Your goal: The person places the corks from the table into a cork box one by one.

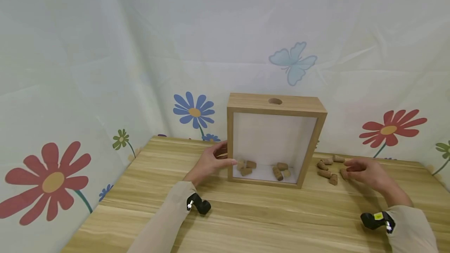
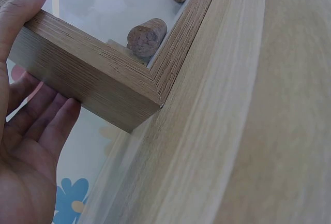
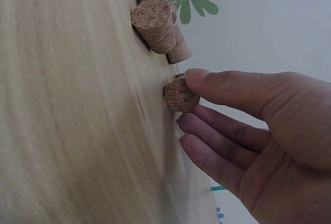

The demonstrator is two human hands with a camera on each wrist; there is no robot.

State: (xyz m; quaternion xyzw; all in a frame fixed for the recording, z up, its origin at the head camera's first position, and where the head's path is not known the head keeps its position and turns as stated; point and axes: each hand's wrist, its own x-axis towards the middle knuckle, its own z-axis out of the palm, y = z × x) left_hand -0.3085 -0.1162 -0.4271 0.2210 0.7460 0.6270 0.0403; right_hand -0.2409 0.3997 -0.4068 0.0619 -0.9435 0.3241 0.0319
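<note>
A shallow wooden display box (image 1: pixel 277 108) with a clear front and a round hole in its top stands upright on the table. My left hand (image 1: pixel 209 162) grips its left side, thumb on the front edge and fingers behind, as the left wrist view shows. Several corks (image 1: pixel 277 173) lie inside on the box floor, in two groups. To the right of the box, my right hand (image 1: pixel 369 174) pinches a cork (image 3: pixel 181 95) between thumb and fingers, close to the tabletop. Loose corks (image 1: pixel 324 173) lie between that hand and the box.
The wood-grain table (image 1: pixel 253 214) runs under everything. Behind it hangs a pale cloth (image 1: pixel 197 30) printed with flowers and a butterfly. A black wrist camera (image 1: pixel 375 220) sits on the right forearm, and another camera (image 1: pixel 200 205) on the left.
</note>
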